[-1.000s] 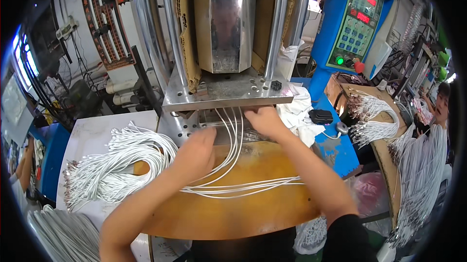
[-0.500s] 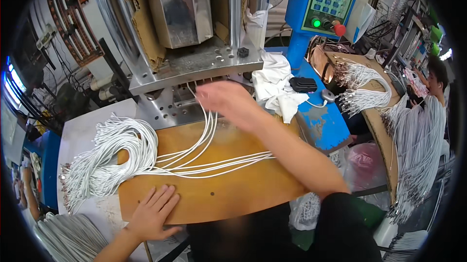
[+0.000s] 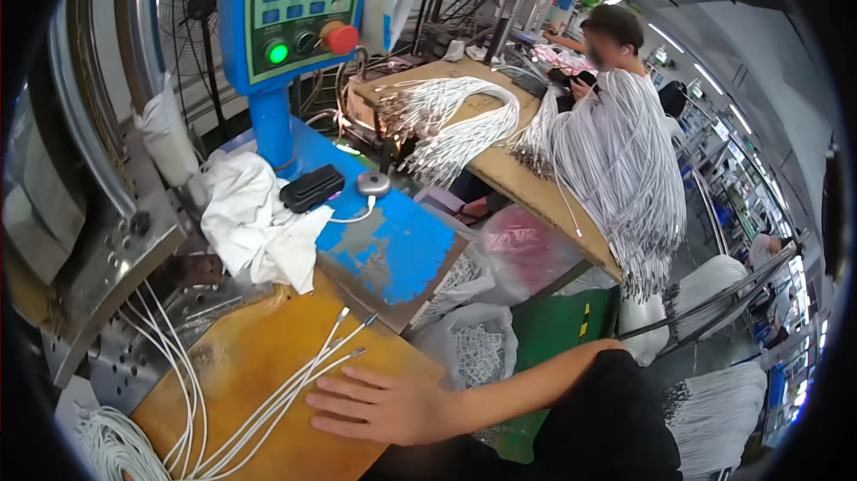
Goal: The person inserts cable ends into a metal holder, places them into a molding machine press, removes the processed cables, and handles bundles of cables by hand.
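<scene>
My right hand lies on the yellow-brown board with its fingers stretched out, palm down, holding nothing. Just beyond its fingertips, several white cables run across the board, their metal-tipped ends pointing away to the right. Another few white cables lead from the lower left up into the metal press; their far ends are hidden in it. A coiled bundle of white cables is cut by the lower left rim. My left hand is out of the picture.
A blue stand carries a white cloth, a black case and a grey round device. Above rises a blue control panel. At right, cable bundles lie on a cardboard-topped bench, with another person behind.
The view has swung to the right. My right hand has come from the press to the board beside the cable ends. My left hand has left the picture.
</scene>
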